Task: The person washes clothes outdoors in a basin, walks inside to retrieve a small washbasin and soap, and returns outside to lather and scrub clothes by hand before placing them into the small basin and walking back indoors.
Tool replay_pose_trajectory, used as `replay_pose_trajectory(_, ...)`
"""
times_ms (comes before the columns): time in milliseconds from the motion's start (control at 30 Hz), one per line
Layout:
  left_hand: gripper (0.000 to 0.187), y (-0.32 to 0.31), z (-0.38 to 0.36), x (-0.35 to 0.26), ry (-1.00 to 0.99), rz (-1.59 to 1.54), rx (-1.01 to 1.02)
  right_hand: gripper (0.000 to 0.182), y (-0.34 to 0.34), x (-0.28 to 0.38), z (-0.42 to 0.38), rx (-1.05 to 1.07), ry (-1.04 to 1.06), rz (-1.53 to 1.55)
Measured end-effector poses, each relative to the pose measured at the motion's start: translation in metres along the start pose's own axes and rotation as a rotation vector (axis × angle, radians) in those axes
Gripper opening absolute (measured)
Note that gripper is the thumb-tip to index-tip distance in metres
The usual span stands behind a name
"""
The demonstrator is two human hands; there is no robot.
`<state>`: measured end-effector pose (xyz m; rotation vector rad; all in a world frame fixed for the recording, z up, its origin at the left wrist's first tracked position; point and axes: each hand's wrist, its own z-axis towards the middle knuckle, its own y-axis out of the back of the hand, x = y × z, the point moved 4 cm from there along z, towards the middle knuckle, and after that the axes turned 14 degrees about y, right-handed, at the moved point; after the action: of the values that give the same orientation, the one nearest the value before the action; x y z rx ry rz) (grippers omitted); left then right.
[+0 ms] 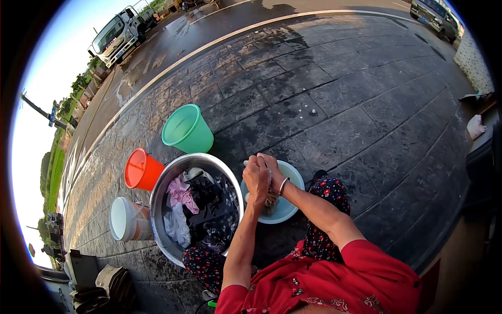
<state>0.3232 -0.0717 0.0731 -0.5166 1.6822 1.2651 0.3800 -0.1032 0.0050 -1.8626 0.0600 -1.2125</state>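
Note:
My left hand (254, 175) and my right hand (271, 166) are closed close together above a light blue basin (293, 209). Between them is a wet, brownish cloth (271, 201), its lower end hanging toward the basin; my fingers hide most of it. A bracelet circles my right wrist. Left of the basin stands a large metal tub (158, 230) holding dark water and laundry. In it lie a pink garment (181, 194), a pale garment (178, 225) and dark clothes (205, 192).
A green bucket (191, 128), an orange bucket (142, 170) and a white bucket (121, 220) stand around the tub's far and left sides. Dark paving slabs (345, 125) stretch toward a road with a parked truck (114, 39) and another vehicle (435, 17). Folded cardboard (112, 285) lies lower left.

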Motion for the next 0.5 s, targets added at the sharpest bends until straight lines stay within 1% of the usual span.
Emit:
replay_pose_trajectory(33, 0.032, 0.004, 0.008, 0.01, -0.023, 0.05, -0.031, 0.029, -0.002, -0.008, -0.006, 0.044, -0.009, 0.102)
replay_pose_trajectory(67, 0.032, 0.008, 0.013, 0.012, -0.002, 0.047, -0.047, 0.029, -0.006, -0.006, -0.006, 0.053, -0.005, 0.103)
replay_pose_trajectory(133, 0.033, 0.02, 0.024, 0.021, 0.106, -0.09, -0.027, 0.026, -0.008, -0.005, -0.011, 0.061, -0.163, -0.154)
replay_pose_trajectory(167, 0.037, 0.022, 0.026, 0.032, 0.243, -0.303, 0.161, 0.026, -0.022, 0.009, -0.017, 0.072, -0.149, -0.128)
replay_pose_trajectory(200, 0.037, 0.025, 0.024, 0.038, 0.24, -0.303, 0.16, 0.026, -0.024, 0.016, -0.017, 0.074, -0.147, -0.127)
replay_pose_trajectory(267, 0.041, 0.017, 0.014, 0.042, 0.38, -0.479, 0.55, 0.03, -0.022, 0.03, -0.01, 0.027, -0.087, -0.084)
replay_pose_trajectory(300, 0.038, 0.006, 0.013, 0.059, 0.65, -0.81, 0.644, 0.034, -0.019, 0.031, -0.004, -0.049, -0.071, -0.076)
replay_pose_trajectory(333, 0.038, 0.008, 0.01, 0.059, 0.655, -0.807, 0.646, 0.034, -0.015, 0.026, -0.001, -0.054, -0.073, -0.075)
replay_pose_trajectory(400, 0.031, 0.016, 0.009, 0.051, 0.471, -0.921, 0.591, 0.034, -0.008, 0.021, 0.006, 0.012, 0.036, -0.183)
replay_pose_trajectory(433, 0.024, 0.024, 0.008, 0.045, 0.489, -0.918, 0.552, 0.035, -0.015, 0.026, -0.001, 0.052, 0.048, -0.233)
replay_pose_trajectory(467, 0.024, 0.026, 0.01, 0.048, 0.489, -0.923, 0.551, 0.035, -0.015, 0.026, -0.002, 0.054, 0.048, -0.237)
replay_pose_trajectory(500, 0.018, 0.029, 0.013, 0.052, 0.473, -0.978, 0.496, 0.035, -0.014, 0.029, -0.003, 0.03, 0.083, -0.294)
